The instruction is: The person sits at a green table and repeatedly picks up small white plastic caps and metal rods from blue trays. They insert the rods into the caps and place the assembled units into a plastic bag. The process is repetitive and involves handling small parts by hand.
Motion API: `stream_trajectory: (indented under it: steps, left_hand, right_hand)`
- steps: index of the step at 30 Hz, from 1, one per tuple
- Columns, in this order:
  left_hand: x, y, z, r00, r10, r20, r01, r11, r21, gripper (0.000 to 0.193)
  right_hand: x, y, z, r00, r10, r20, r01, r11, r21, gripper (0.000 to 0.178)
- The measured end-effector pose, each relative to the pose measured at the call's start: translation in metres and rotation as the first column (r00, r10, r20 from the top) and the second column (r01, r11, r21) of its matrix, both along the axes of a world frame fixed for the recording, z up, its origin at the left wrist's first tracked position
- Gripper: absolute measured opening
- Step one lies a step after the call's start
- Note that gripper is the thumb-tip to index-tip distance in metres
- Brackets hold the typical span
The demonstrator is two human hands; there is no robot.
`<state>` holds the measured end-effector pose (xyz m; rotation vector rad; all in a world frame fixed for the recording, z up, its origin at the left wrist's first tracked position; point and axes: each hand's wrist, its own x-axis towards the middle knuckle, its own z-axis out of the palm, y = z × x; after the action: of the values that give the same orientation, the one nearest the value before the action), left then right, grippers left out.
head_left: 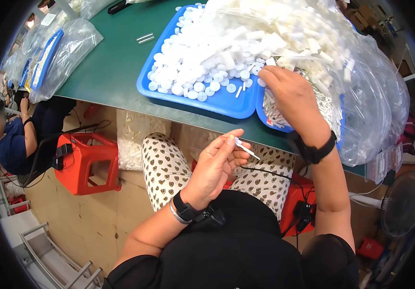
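Observation:
My left hand (221, 163) is held above my lap, in front of the table edge. Its thumb and fingers pinch a thin white rod (249, 151), with a small whitish piece at the end by the fingertips. My right hand (291, 94) reaches over the right blue tray (275, 126), fingers bent together. Its fingertips are at the white plastic discs (193, 79) along the border of the larger blue tray (207, 107); whatever they grip is hidden. Many short white rods (330, 106) lie in the right tray, partly under my right hand.
A large clear bag (308, 33) of cream cylinders leans over both trays. Two short metal rods (145, 38) lie on the green table (106, 72). At the left are a bagged blue tray (46, 60), a red stool (80, 166) and another person (17, 139). A fan (403, 204) stands at right.

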<state>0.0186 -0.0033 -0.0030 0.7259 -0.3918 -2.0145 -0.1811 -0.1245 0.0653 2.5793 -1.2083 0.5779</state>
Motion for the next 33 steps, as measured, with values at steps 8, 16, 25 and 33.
stream_trajectory:
  steps: [8, 16, 25, 33]
  left_hand:
    - [0.007, -0.007, 0.015, 0.997, 0.059, 0.049, -0.049, 0.981, -0.188, 0.043]
    - [-0.003, -0.002, 0.009, 0.999, 0.02, 0.036, -0.016, 0.993, -0.115, 0.041]
    - [-0.006, 0.002, 0.014, 0.926, 0.049, 0.373, 0.072, 0.95, -0.304, 0.037]
    - [-0.003, 0.003, 0.007, 0.973, -0.198, 0.117, 0.207, 0.976, -0.069, 0.042]
  right_hand:
    - [0.009, 0.087, 0.002, 0.901, -0.091, 0.425, -0.145, 0.859, 0.492, 0.022]
    - [0.008, 0.11, -0.019, 0.825, -0.216, 0.522, -0.178, 0.778, 0.603, 0.018]
    - [0.013, 0.119, -0.021, 0.56, -0.53, 0.637, -0.406, 0.494, 0.769, 0.013]
    - [-0.002, 0.122, -0.01, 0.558, -0.633, 0.536, -0.528, 0.227, 0.818, 0.012]
